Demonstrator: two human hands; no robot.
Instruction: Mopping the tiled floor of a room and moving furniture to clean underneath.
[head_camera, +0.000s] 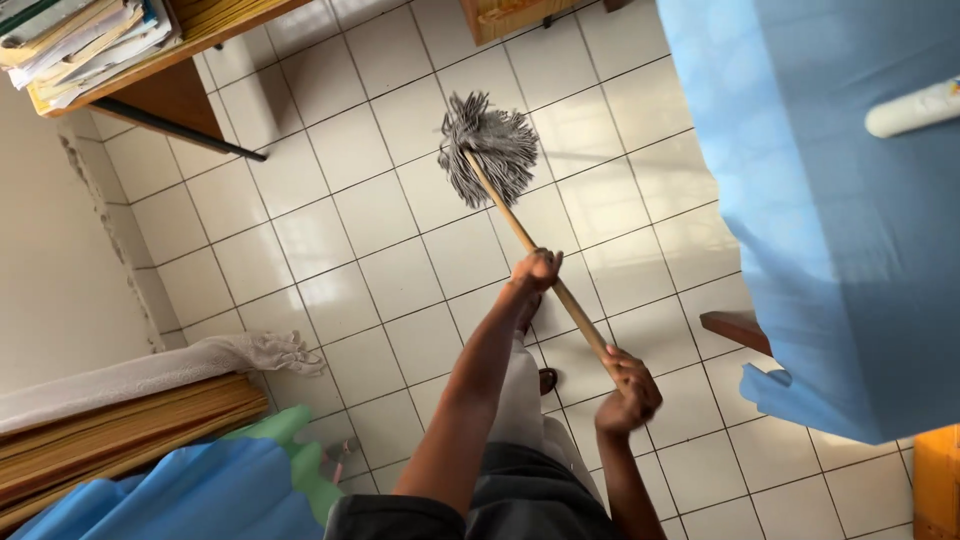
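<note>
A: Nearest the lens, the right hand (628, 388) is wrapped tight around the upper end of the mop handle (545, 265); further down the stick, the left hand (537, 270) is closed around its middle.

B: Position of the mop?

A: Mop head (488, 146), a bundle of grey strands, lies spread on the white tiled floor (330, 260), well ahead of the person's feet. Long axis: the wooden handle runs diagonally, from the right hand at lower right up to the strands at upper left, so the working end points away from the body.

B: Risks?

A: Judged from this view, tiles wetted by the mop could cause a slip. A wide sweep might also catch the blue cloth (830, 200) hanging at right, or the desk (150, 75) stacked with papers (80, 35) at upper left.
</note>
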